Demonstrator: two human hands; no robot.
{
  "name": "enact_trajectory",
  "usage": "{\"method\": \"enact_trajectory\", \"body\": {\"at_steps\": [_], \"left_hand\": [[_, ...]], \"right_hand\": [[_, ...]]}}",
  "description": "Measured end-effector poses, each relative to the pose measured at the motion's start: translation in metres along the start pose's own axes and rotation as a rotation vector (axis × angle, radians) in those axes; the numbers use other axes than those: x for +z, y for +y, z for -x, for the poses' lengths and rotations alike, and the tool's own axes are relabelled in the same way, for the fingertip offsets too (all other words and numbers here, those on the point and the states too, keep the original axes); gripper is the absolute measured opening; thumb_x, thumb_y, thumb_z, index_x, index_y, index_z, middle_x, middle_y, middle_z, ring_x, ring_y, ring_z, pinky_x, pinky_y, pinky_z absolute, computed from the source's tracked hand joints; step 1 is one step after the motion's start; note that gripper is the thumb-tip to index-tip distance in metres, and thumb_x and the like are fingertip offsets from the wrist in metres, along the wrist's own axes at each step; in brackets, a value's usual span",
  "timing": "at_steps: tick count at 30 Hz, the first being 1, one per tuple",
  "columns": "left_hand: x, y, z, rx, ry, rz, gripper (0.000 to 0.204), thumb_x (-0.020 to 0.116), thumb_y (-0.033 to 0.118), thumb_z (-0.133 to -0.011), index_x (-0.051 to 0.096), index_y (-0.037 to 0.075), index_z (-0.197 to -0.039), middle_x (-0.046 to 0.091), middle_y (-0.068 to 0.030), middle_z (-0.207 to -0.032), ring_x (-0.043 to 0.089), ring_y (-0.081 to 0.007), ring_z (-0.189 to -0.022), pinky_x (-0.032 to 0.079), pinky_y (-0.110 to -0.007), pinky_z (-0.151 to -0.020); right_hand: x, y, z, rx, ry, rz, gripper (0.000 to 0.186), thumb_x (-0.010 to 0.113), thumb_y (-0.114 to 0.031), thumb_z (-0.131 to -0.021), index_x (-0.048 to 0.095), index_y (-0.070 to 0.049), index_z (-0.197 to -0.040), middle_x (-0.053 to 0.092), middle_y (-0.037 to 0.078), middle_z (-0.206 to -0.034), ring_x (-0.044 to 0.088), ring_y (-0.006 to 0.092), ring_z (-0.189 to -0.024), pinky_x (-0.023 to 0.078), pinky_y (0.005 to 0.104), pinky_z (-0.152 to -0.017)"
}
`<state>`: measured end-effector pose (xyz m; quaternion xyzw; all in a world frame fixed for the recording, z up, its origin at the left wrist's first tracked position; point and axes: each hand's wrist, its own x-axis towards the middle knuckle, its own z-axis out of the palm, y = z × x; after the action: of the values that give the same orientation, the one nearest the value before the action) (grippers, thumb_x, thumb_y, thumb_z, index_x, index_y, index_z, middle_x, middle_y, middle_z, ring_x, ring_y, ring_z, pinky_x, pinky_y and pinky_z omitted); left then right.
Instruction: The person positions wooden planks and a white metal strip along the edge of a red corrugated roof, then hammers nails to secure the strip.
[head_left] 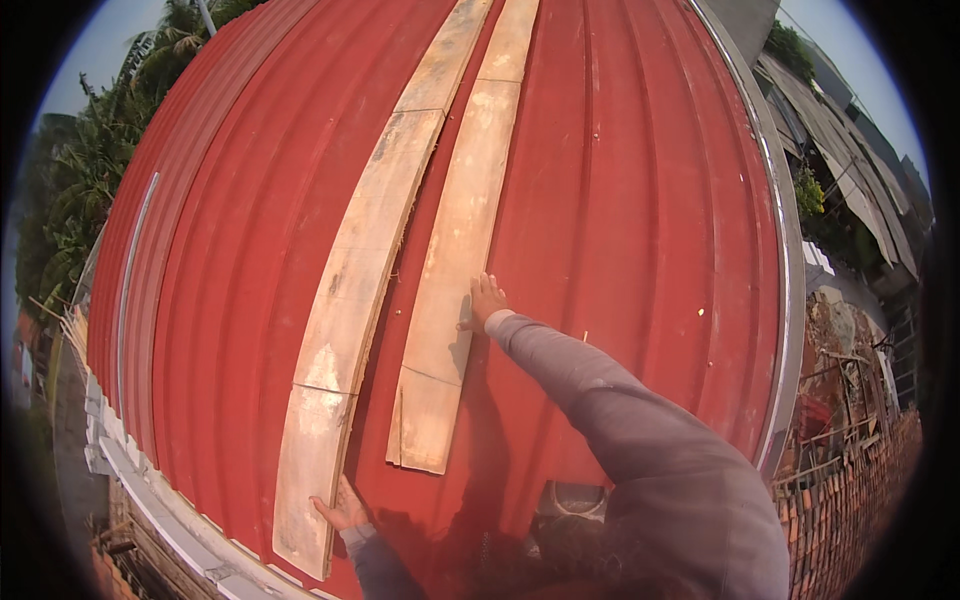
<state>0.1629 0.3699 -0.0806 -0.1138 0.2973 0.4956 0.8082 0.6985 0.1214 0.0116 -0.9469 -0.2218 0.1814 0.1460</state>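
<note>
Two long, pale wooden boards lie side by side on a red ribbed metal roof [620, 250], running away from me. My left hand [344, 510] is at the right edge of the left board [345, 270], near its close end. Its thumb rests over the top face, apart from the fingers stretched along the edge. Farther up, my right hand [487, 302] touches the right edge of the right board [450, 240], fingers extended and thumb over the wood. A narrow gap separates the boards. The right board ends farther from me than the left one.
A dark object with a pale rim [572, 500] sits beside my right sleeve. Metal trim [785, 230] borders the roof on the right; a pale ledge [165, 530] runs along the lower left. Beyond lie trees [90, 180], neighbouring roofs [830, 150] and stacked bricks [840, 510] below.
</note>
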Motion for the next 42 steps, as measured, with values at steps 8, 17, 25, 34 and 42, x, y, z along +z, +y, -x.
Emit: {"method": "enact_trajectory", "body": {"at_steps": [8,17,25,34,42], "left_hand": [[0.046,-0.113,-0.079,-0.059,-0.044,-0.027,0.08,0.084,0.026,-0.094,0.043,-0.006,-0.154,0.047,-0.0187,-0.158,0.045,-0.0348,-0.147,0.037,-0.053,-0.129],[0.149,-0.271,-0.168,-0.153,-0.029,0.057,0.08,0.081,0.03,-0.098,0.04,-0.007,-0.155,0.04,-0.0192,-0.162,0.038,-0.0345,-0.152,0.035,-0.051,-0.131],[0.357,-0.535,-0.241,-0.583,-0.088,-0.02,0.086,0.071,0.036,-0.104,0.023,-0.007,-0.162,0.036,-0.0201,-0.168,0.037,-0.0405,-0.154,0.037,-0.053,-0.128],[0.404,-0.632,-0.091,-0.554,-1.028,-1.125,0.065,0.058,0.033,-0.111,0.033,0.0,-0.162,0.05,-0.0231,-0.158,0.054,-0.0356,-0.142,0.044,-0.049,-0.119],[0.213,-0.402,-0.157,0.475,-0.496,-1.864,0.062,0.067,0.028,-0.102,0.05,-0.002,-0.154,0.049,-0.0242,-0.159,0.048,-0.0366,-0.147,0.042,-0.047,-0.119]], "right_hand": [[-0.01,0.006,-0.085,-0.013,-0.051,0.389,0.143,0.094,-0.059,-0.071,0.011,0.007,-0.167,0.011,0.031,-0.175,0.008,0.045,-0.164,0.007,0.0549,-0.134],[-0.001,0.009,-0.093,-0.037,-0.045,0.348,0.143,0.096,-0.054,-0.07,0.011,0.01,-0.166,0.011,0.037,-0.173,0.008,0.0497,-0.163,0.005,0.0573,-0.134],[-0.004,0.001,-0.095,0.005,-0.102,0.435,0.136,0.094,-0.053,-0.073,0.016,0.011,-0.165,0.013,0.037,-0.173,0.01,0.0508,-0.162,0.006,0.059,-0.133],[-0.002,0.023,-0.091,-0.032,-0.077,0.321,0.138,0.092,-0.056,-0.074,0.013,0.008,-0.167,0.01,0.034,-0.174,0.007,0.0494,-0.163,0.006,0.0579,-0.133],[0.001,0.004,-0.101,0.004,-0.095,0.358,0.14,0.094,-0.054,-0.072,0.012,0.007,-0.167,0.008,0.034,-0.175,0.005,0.0503,-0.163,0.005,0.0585,-0.133]]}}
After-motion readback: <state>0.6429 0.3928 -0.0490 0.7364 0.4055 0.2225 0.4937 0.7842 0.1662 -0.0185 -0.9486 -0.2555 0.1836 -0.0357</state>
